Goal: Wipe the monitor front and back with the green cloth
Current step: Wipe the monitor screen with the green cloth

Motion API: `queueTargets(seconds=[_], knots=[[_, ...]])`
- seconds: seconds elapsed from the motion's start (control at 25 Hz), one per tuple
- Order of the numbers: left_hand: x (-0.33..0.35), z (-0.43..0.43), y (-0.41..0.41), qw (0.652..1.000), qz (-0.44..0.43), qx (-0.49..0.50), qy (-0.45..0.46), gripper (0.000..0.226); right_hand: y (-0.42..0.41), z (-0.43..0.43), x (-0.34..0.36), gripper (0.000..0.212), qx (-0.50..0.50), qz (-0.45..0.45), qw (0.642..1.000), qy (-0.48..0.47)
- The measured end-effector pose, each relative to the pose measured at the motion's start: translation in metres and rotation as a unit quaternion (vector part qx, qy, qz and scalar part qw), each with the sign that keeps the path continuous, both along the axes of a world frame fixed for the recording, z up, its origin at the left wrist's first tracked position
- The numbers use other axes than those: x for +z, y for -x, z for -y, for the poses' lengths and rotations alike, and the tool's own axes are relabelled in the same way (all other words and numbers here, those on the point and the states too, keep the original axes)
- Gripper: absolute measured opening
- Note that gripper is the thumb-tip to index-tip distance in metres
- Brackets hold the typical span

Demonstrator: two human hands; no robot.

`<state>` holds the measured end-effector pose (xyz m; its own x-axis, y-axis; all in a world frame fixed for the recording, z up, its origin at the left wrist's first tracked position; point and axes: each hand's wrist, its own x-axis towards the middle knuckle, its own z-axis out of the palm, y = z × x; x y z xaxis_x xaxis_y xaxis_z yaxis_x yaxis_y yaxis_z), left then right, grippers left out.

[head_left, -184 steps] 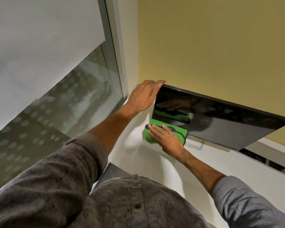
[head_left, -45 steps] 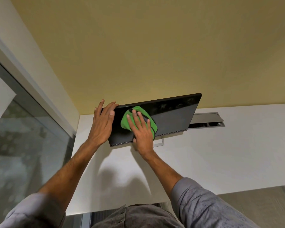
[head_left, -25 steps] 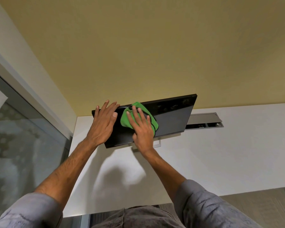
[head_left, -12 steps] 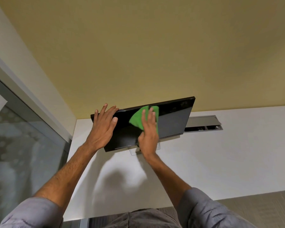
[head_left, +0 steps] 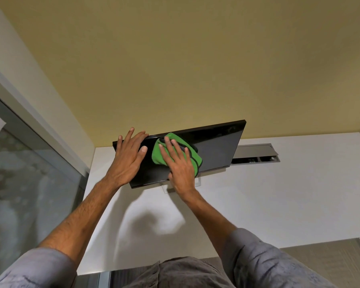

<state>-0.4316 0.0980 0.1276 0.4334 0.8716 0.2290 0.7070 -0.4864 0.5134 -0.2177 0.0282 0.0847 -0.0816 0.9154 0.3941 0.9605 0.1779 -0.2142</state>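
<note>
Right grip, fingers flat, presses cloth on monitor front; left grip, flat too, braces the edge. Front wipe underway; next I'd sweep right, lightly, then the back.

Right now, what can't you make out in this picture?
Head view:
Back of the monitor: faces away.
The stand: mostly behind the right hand and screen.
Middle of the green cloth: under that hand.
Inside the cable box: too small, dark.
Monitor's left edge: under the left hand.
</note>
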Motion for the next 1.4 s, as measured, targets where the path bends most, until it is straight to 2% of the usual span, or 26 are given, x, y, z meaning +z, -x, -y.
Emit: queueTargets(seconds=[0.4, 0.52, 0.68, 0.8, 0.88, 1.0, 1.16, 1.24, 1.4], knots=[[0.005, -0.005, 0.002, 0.999, 0.026, -0.022, 0.034, 0.066, -0.122, -0.009, 0.013, 0.111, -0.207, -0.117, 0.965, -0.109], [0.006, -0.004, 0.001, 0.999, 0.029, -0.021, 0.037, 0.069, -0.152, -0.019, 0.014, 0.115, -0.276, -0.211, 0.93, -0.119], [0.005, -0.002, 0.0, 0.999, 0.019, -0.015, 0.032, 0.07, -0.169, -0.029, 0.025, 0.106, -0.32, -0.331, 0.876, -0.141], [0.004, 0.0, 0.0, 0.999, 0.015, -0.014, 0.028, 0.071, -0.153, -0.032, 0.024, 0.101, -0.335, -0.399, 0.842, -0.138], [0.003, 0.0, 0.001, 1.0, 0.012, -0.016, 0.024, 0.071, -0.125, -0.028, 0.02, 0.102, -0.323, -0.387, 0.854, -0.127], [0.002, -0.004, 0.002, 1.0, 0.003, -0.019, 0.02, 0.07, -0.074, -0.015, 0.013, 0.107, -0.244, -0.32, 0.909, -0.11], [-0.001, -0.006, 0.002, 1.0, -0.005, -0.02, 0.01, 0.073, -0.019, 0.005, 0.009, 0.108, -0.095, -0.145, 0.984, -0.034], [-0.001, -0.004, 0.001, 1.0, -0.002, -0.021, 0.008, 0.072, -0.008, 0.007, 0.007, 0.11, -0.066, -0.116, 0.991, -0.023], [-0.001, -0.003, 0.002, 1.0, -0.002, -0.024, 0.007, 0.072, -0.021, 0.001, 0.008, 0.112, -0.139, -0.208, 0.968, -0.037]])
